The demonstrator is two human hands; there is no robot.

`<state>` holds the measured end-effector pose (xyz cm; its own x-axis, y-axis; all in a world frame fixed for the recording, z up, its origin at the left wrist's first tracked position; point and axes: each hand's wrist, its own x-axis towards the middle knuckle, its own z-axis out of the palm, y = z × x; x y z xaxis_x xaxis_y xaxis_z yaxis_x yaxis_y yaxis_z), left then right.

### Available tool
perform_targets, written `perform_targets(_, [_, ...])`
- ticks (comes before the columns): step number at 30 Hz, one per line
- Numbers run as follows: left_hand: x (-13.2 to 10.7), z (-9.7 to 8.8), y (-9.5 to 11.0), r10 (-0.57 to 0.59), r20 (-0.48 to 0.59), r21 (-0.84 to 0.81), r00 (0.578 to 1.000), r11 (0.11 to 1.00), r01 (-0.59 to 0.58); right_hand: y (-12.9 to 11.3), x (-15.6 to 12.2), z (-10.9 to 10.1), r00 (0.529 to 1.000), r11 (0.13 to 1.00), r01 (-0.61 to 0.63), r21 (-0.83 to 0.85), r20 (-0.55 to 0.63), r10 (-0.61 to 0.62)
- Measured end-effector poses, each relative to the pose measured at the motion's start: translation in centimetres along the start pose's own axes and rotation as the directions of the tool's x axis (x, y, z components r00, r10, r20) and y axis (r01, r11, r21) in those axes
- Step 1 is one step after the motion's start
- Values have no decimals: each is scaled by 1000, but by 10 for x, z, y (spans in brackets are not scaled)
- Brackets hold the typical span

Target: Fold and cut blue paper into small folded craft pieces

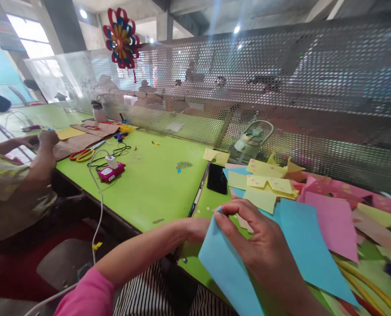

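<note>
A light blue sheet of paper, folded over along one edge, is held up in front of me above the near edge of the green table. My right hand pinches its top corner between thumb and forefinger. My left hand reaches in from the left and passes behind the same sheet, so its fingers are hidden. Just right of my right hand lies another blue sheet, partly over a pink sheet. Pale yellow folded papers, some with pink spots, are piled beyond my hands.
A black phone lies near the table joint, with a green bottle behind it. Yellow-handled scissors show at lower right. Leftward are a pink power adapter, cables, more scissors and another person's hands. A perforated metal screen runs along the back.
</note>
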<state>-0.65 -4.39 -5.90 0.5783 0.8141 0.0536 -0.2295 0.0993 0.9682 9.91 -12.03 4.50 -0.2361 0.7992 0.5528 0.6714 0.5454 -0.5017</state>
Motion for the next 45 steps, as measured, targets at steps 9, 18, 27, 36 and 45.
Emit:
perform_targets(9, [-16, -6, 26, -23, 230, -153, 973, 986, 59, 27, -5, -7, 1000, 947, -1, -320, -10, -3])
perform_targets(18, [-12, -5, 24, -1, 9, -206, 1000, 979, 3, 48, -35, -20, 941, 922, -196, -333, 200, 273])
perform_targets(27, [-11, -4, 27, 42, -165, -173, 985, 982, -71, 66, -46, -18, 884, 923, -195, -331, 348, 311])
perform_targets(36, [-12, -5, 25, 37, -151, -119, 988, 991, -55, 73, -50, -17, 916, 950, -120, -287, 337, 217])
perform_targets(45, [-15, -8, 24, 76, -154, -157, 985, 982, -101, 74, -50, -17, 874, 944, -195, -267, 390, 291])
